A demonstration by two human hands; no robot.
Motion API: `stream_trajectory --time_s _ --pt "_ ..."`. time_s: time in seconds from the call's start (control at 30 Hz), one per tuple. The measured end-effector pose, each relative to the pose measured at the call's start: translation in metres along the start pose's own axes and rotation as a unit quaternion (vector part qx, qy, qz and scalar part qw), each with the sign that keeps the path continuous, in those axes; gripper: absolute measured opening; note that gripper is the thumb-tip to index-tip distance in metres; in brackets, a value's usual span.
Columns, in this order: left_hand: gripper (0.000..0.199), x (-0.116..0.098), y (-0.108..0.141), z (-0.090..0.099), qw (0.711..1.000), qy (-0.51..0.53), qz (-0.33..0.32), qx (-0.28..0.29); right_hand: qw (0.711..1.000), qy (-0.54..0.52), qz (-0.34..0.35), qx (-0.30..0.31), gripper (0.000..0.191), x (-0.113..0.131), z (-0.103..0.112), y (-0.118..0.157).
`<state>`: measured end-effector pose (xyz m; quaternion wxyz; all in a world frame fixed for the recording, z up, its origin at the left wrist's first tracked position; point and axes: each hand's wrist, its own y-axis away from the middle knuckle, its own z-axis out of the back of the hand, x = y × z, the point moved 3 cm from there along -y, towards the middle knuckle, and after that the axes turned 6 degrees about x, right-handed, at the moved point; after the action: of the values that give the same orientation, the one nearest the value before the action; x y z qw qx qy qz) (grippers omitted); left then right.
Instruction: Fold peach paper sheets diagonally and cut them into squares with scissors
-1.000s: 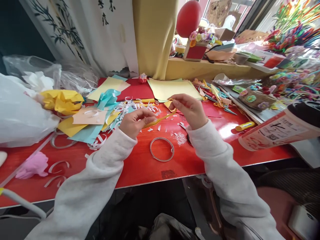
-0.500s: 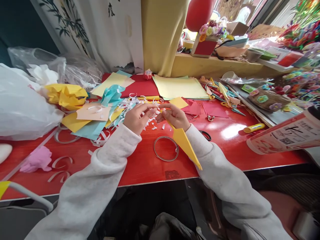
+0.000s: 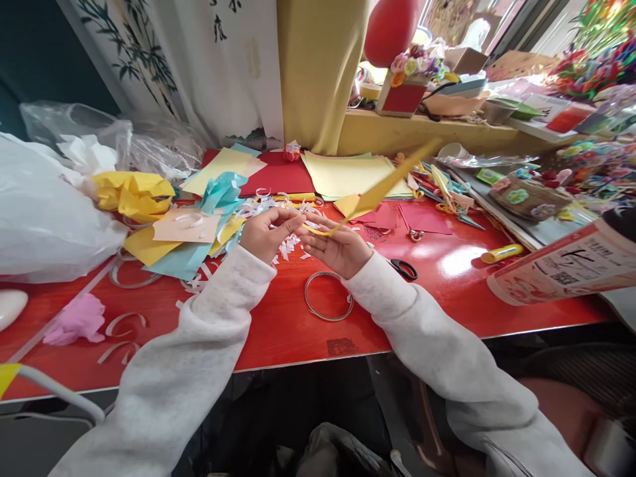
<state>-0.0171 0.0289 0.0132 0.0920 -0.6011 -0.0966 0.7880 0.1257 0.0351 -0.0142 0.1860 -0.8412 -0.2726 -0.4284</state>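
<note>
My left hand [image 3: 269,233] pinches one end of a long yellow paper strip [image 3: 380,192] between thumb and fingers. From there the strip curves across my right hand [image 3: 340,248] and rises, widening and a little blurred, to the upper right. My right hand is palm up with its fingers stretched toward the left hand, the strip lying over them. Below the hands a thin wire ring [image 3: 329,319] lies on the red table [image 3: 293,338]. White paper scraps [image 3: 288,246] are scattered behind and under the fingers. Black-handled scissors [image 3: 405,269] lie right of the right hand.
Coloured paper sheets [image 3: 186,260], crumpled yellow paper [image 3: 133,195] and a white plastic bag [image 3: 50,218] are at the left. Pale yellow sheets [image 3: 348,173] lie at the back. A large cup [image 3: 561,265], a yellow tube [image 3: 501,254] and craft supplies stand or lie at the right.
The yellow strip's wide end has swung from hanging down over the right forearm to pointing up and right. My right hand has turned palm up and its fingers have opened out.
</note>
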Motion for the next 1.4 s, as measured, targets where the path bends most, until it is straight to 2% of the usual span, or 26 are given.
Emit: stream_trajectory --time_s 0.07,0.17,0.27,0.33,0.4,0.47,0.5,0.53,0.63,0.7,0.77,0.83,0.93,1.07,1.13,1.27,1.4 --pt "0.019 0.000 0.000 0.001 1.000 0.012 0.003 -0.024 1.000 -0.001 0.018 -0.016 0.025 -0.002 0.000 -0.001" --pt "0.019 -0.001 0.002 0.000 0.999 0.010 -0.009 -0.035 0.994 0.069 0.071 -0.054 0.019 -0.002 0.004 -0.002" --pt "0.020 -0.003 0.003 -0.003 0.998 -0.025 -0.048 -0.017 0.974 0.178 0.119 -0.078 0.045 0.000 0.008 -0.002" --pt "0.019 -0.004 0.004 -0.005 0.995 -0.052 -0.083 0.009 0.952 0.267 0.138 -0.055 0.046 0.002 0.010 -0.002" --pt "0.019 -0.004 0.005 -0.008 0.991 -0.065 -0.111 0.039 0.913 0.376 0.156 -0.037 0.036 0.004 0.012 -0.003" --pt "0.019 -0.004 0.005 -0.009 0.987 -0.072 -0.132 0.063 0.873 0.458 0.163 -0.044 0.027 0.006 0.016 -0.003" --pt "0.019 -0.004 0.005 -0.009 0.984 -0.075 -0.144 0.074 0.867 0.471 0.157 -0.048 0.024 0.006 0.018 -0.004" --pt "0.019 -0.004 0.005 -0.010 0.981 -0.078 -0.157 0.086 0.874 0.462 0.143 -0.045 0.022 0.005 0.019 -0.004" --pt "0.020 -0.002 0.004 -0.012 0.973 -0.085 -0.175 0.126 0.934 0.345 0.096 -0.020 0.022 0.003 0.019 -0.005" --pt "0.021 0.001 0.003 -0.012 0.975 -0.087 -0.156 0.135 0.960 0.265 0.086 -0.026 0.021 0.004 0.017 -0.004" --pt "0.023 0.005 0.002 -0.012 0.981 -0.087 -0.111 0.132 0.967 0.233 0.089 -0.042 0.021 0.006 0.014 -0.002" --pt "0.025 0.008 0.001 -0.012 0.988 -0.071 -0.056 0.124 0.961 0.256 0.096 -0.043 0.021 0.006 0.012 -0.001" --pt "0.028 0.011 0.001 -0.013 0.993 -0.029 -0.010 0.110 0.930 0.347 0.117 -0.024 0.025 0.006 0.008 0.001" --pt "0.032 0.011 -0.001 -0.011 0.997 0.014 -0.026 0.073 0.868 0.469 0.162 -0.003 0.026 0.008 0.007 0.002" --pt "0.030 0.009 -0.002 -0.008 0.997 0.018 -0.036 0.067 0.851 0.497 0.172 -0.002 0.031 0.009 0.009 0.001" --pt "0.025 0.000 -0.002 0.002 0.996 0.003 -0.066 0.051 0.858 0.490 0.154 0.012 0.040 0.010 0.015 -0.002" --pt "0.019 -0.008 -0.001 0.005 0.990 -0.026 -0.111 0.083 0.849 0.501 0.166 -0.010 0.044 0.011 0.016 -0.001"
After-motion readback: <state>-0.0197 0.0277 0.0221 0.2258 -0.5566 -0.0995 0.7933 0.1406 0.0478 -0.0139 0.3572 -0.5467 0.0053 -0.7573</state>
